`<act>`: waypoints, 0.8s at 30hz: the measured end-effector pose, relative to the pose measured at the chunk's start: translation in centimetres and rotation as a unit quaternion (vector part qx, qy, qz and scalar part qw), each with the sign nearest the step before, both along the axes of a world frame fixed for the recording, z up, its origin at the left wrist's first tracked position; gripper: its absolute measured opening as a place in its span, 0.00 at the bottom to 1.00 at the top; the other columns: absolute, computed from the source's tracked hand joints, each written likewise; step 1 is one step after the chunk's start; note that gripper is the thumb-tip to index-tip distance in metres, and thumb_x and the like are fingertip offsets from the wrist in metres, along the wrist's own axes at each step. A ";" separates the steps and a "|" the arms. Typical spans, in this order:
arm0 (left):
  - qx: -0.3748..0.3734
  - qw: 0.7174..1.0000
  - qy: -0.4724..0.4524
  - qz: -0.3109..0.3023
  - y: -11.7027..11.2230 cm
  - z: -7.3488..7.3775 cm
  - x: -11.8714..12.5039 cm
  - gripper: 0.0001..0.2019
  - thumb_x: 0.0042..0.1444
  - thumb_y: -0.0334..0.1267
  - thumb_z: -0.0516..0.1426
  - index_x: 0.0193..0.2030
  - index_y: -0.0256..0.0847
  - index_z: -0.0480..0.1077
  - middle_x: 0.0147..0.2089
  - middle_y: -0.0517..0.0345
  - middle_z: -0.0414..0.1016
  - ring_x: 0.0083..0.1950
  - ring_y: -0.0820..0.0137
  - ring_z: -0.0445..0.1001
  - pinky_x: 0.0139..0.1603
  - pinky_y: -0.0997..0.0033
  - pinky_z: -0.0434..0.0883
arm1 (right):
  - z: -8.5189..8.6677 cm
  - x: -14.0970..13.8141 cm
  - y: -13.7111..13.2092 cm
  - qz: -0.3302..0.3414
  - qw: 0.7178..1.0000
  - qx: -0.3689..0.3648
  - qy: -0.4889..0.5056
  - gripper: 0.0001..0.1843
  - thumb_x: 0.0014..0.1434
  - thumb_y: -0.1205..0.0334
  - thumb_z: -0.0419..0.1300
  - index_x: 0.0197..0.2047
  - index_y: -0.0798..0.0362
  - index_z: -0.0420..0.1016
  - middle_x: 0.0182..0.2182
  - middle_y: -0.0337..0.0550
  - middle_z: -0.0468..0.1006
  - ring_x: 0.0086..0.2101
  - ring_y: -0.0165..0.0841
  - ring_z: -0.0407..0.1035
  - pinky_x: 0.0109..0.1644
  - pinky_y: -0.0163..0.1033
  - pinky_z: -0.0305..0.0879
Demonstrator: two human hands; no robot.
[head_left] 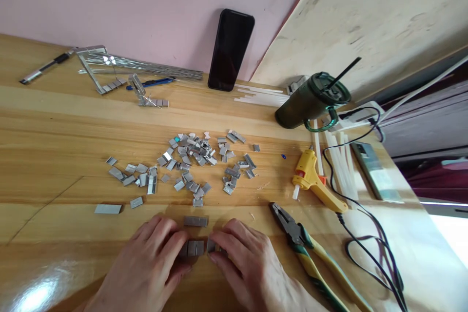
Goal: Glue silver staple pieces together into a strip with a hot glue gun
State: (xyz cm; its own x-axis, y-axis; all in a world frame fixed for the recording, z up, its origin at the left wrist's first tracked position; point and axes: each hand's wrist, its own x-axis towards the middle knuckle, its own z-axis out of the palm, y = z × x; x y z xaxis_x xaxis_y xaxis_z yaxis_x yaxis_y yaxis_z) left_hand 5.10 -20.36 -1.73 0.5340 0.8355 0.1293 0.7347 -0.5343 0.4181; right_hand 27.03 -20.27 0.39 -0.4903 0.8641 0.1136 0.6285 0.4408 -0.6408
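Low on the wooden table, my left hand (pixel 149 258) grips the left end of a short row of grey metal pieces (pixel 195 248) between thumb and fingers. My right hand (pixel 248 256) pinches a small grey metal piece (pixel 211 244), a narrow gap away from the row's right end. Part of each held thing is hidden by the fingers. Just above them lies a flat strip of joined metal pieces (pixel 195 221). Beyond both hands spreads a loose pile of small metal pieces (pixel 197 148), with a longer metal strip (pixel 108 208) off to the left.
Pliers (pixel 292 229) lie right of my right hand, with a yellow glue gun (pixel 314 180) and its cable beyond. A dark tumbler (pixel 310 100) and a phone (pixel 231 51) stand at the back. Thin metal rods (pixel 146 67), a pen (pixel 47 66) and bent metal frames (pixel 89 70) lie back left.
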 end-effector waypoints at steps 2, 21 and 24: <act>-0.001 1.000 0.003 0.005 -0.3 -0.1 0.0 0.09 0.54 0.29 0.54 0.39 0.47 0.67 0.35 0.61 0.73 0.35 0.64 0.75 0.34 0.66 0.73 | 0.0 0.0 -0.1 0.003 1.000 -0.014 -0.011 0.09 0.64 0.70 0.52 0.41 0.53 0.74 0.31 0.43 0.76 0.30 0.33 0.70 0.32 0.35 0.68; 0.001 1.000 -0.022 -0.008 0.1 0.4 0.5 0.11 0.53 0.21 0.50 0.36 0.41 0.68 0.32 0.58 0.70 0.32 0.64 0.71 0.30 0.65 0.71 | -0.5 -0.3 -0.1 0.020 0.997 -0.045 -0.051 0.10 0.63 0.72 0.53 0.42 0.54 0.74 0.34 0.44 0.75 0.32 0.35 0.71 0.34 0.37 0.68; -0.005 1.000 -0.025 0.009 -0.2 0.1 0.6 0.11 0.54 0.22 0.50 0.37 0.41 0.67 0.33 0.58 0.70 0.34 0.64 0.71 0.32 0.64 0.71 | -0.6 -0.3 -0.1 0.023 0.997 -0.050 -0.048 0.09 0.61 0.72 0.54 0.42 0.54 0.74 0.34 0.44 0.75 0.32 0.35 0.70 0.34 0.38 0.68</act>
State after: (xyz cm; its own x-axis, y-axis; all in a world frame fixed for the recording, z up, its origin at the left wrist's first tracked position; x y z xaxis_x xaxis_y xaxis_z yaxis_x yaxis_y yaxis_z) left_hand 5.65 -20.55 -1.59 0.5125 0.8459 0.1475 0.7220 -0.5176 0.4592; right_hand 26.74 -20.41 -0.22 -0.5344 0.8449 -0.0220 0.6700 0.4076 -0.6204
